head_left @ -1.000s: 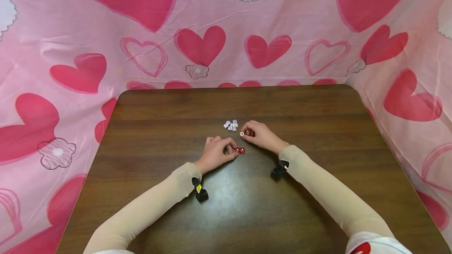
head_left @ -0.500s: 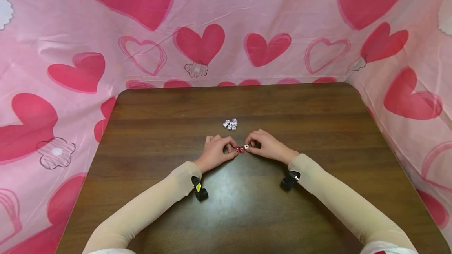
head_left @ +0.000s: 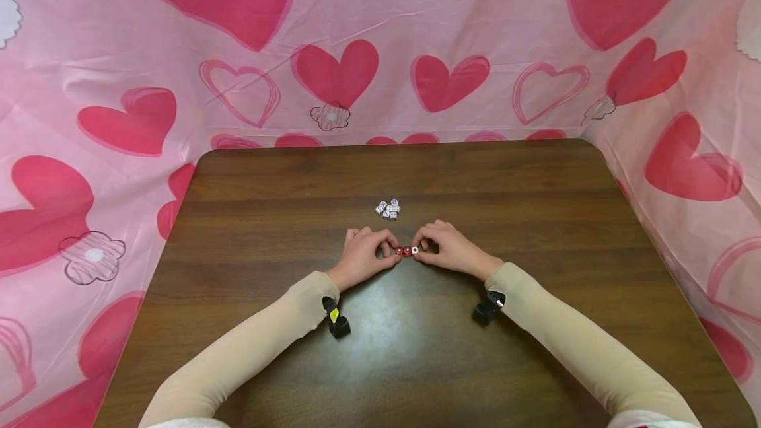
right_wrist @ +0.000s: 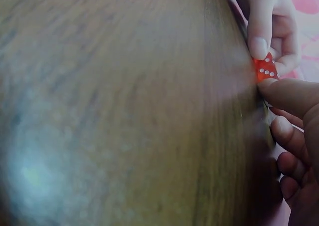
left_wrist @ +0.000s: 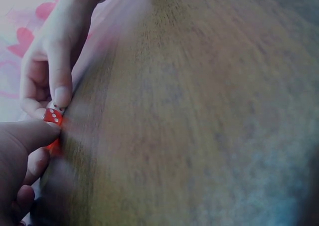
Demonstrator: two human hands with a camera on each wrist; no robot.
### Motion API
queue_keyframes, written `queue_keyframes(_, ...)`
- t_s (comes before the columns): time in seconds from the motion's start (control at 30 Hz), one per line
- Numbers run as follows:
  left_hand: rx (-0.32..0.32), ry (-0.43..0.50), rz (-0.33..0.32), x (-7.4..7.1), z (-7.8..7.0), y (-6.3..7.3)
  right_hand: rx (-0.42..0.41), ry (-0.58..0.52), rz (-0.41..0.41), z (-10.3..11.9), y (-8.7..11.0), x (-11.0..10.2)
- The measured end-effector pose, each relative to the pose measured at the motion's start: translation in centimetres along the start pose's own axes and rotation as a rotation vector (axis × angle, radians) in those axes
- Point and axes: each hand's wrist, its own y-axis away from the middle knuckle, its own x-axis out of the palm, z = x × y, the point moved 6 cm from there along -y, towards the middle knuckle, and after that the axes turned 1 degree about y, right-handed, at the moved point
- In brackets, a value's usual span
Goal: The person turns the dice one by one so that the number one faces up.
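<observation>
In the head view, two red dice [head_left: 403, 251] and a white die [head_left: 415, 250] form a short row on the table, side by side and seemingly touching. My left hand [head_left: 361, 257] pinches the red die at the left end between thumb and forefinger. At the other end, my right hand [head_left: 454, 249] holds the white die the same way. From the left wrist, a red die [left_wrist: 52, 116] shows between both hands' fingertips, the white one mostly hidden. The right wrist view also has a red die [right_wrist: 266, 69] there, with my thumb covering the white die.
Several white dice [head_left: 388, 209] lie in a loose cluster beyond the hands. All rest on a brown wooden table [head_left: 380, 362]. A pink cloth with hearts [head_left: 452, 81] hangs around its back and sides. Black straps with small cameras [head_left: 339, 326] hang at both wrists.
My right hand has brought the white die from beside the cluster toward me and right, then lowered it against the red dice. The left hand has stayed in place.
</observation>
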Motion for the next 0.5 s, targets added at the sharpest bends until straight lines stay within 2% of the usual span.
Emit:
queue_keyframes(0.17, 0.013, 0.005, -0.006, -0.1, 0.0, 0.1, -0.007, 0.005, 0.004, -0.1, 0.0, 0.1)
queue_keyframes(0.3, 0.040, 0.025, 0.035, -0.3, 0.2, 0.1, -0.014, 0.003, 0.004, 0.0, 0.0, 0.0)
queue_keyframes(0.37, 0.060, 0.059, 0.067, -0.7, 0.3, 0.1, -0.015, 0.004, 0.003, 0.0, 0.0, 0.1)
queue_keyframes(0.5, 0.064, 0.203, 0.118, -1.9, 0.8, -0.2, -0.020, 0.011, -0.012, 0.1, 0.0, 0.0)
